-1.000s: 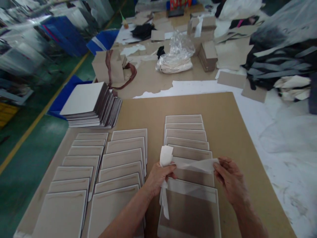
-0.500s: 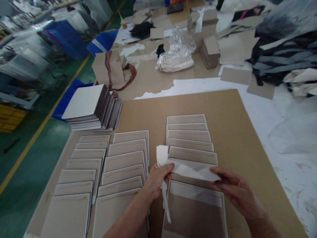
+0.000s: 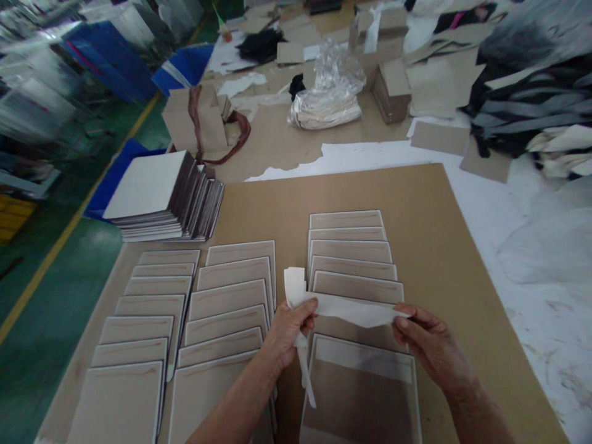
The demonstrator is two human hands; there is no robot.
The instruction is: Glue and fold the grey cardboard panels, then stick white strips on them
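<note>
A white strip (image 3: 351, 309) is stretched between my two hands above the right-hand column of beige panels (image 3: 354, 250). My left hand (image 3: 291, 327) pinches its left end, along with more white strips that stick up and hang down from the fist. The strip's right end is between the thumb and fingers of my right hand (image 3: 423, 333). Below the strip lies the nearest panel (image 3: 361, 394), brown with a lighter band across its top. Two more columns of overlapping beige panels (image 3: 226, 302) (image 3: 127, 394) lie to the left.
A stack of pale boards (image 3: 145, 185) stands at the board's far left corner. Farther back are a clear plastic bag (image 3: 326, 98), a stack of brown cards (image 3: 392, 92) and a beige piece with a brown strap (image 3: 198, 120). Dark fabric strips (image 3: 531, 111) lie at the right.
The strip, slack and folded before, is now straighter and flatter between my hands. My left hand has shifted slightly left, and the right hand's fingers have closed more on the strip's end.
</note>
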